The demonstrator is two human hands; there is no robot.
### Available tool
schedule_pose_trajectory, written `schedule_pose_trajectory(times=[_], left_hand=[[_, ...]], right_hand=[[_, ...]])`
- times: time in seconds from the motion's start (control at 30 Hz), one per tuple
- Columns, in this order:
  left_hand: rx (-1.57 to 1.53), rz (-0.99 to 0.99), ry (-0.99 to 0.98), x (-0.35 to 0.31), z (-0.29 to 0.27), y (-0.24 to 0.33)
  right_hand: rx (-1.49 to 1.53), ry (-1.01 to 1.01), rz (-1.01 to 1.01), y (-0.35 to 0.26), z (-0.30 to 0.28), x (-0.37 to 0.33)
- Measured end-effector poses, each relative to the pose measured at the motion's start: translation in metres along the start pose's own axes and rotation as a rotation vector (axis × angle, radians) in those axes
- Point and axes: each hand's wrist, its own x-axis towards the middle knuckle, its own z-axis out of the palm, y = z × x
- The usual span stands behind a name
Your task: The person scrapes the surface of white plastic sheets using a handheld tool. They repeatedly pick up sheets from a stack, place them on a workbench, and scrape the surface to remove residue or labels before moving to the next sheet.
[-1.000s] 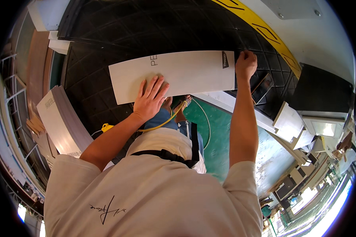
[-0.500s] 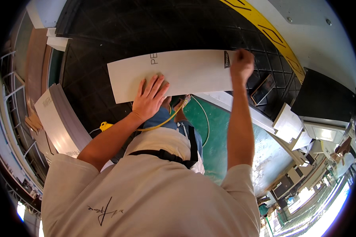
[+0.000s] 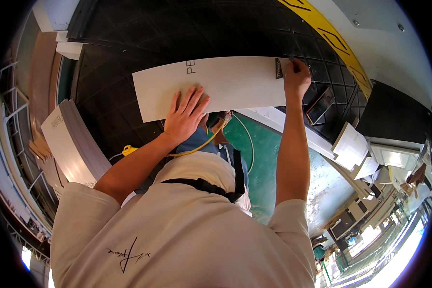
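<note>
A long white panel point(image 3: 230, 86) with dark print lies across a black surface in front of me. My left hand point(image 3: 186, 113) rests flat on it near its near edge, fingers stretched out and slightly apart. At the panel's right end, beside a dark printed patch, is my right hand point(image 3: 296, 80). Its fingers are curled closed at the end edge, and whatever they may hold is hidden.
The black tiled surface point(image 3: 129, 57) has a yellow strip point(image 3: 331, 36) along its far right. A small dark rectangular piece point(image 3: 320, 105) lies right of my forearm. Stacked panels point(image 3: 77, 144) stand at left. A yellow hose point(image 3: 204, 145) crosses my waist above green floor point(image 3: 264, 146).
My right hand, blurred before, is sharper now and stays closed at the panel's right end. My left hand remains flat on the panel. The whole view has shifted slightly.
</note>
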Motion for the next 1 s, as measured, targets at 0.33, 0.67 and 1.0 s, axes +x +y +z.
schedule_pose_trajectory(times=[0.33, 0.67, 1.0], left_hand=[[0.052, 0.002, 0.047, 0.011, 0.006, 0.009], [0.01, -0.007, 0.044, 0.008, 0.009, 0.008], [-0.009, -0.011, 0.019, 0.007, 0.005, 0.005]], right_hand=[[-0.185, 0.081, 0.038, 0.017, 0.005, 0.023], [-0.243, 0.09, -0.151, -0.007, 0.011, 0.007], [0.123, -0.161, -0.356, -0.149, 0.093, -0.073]])
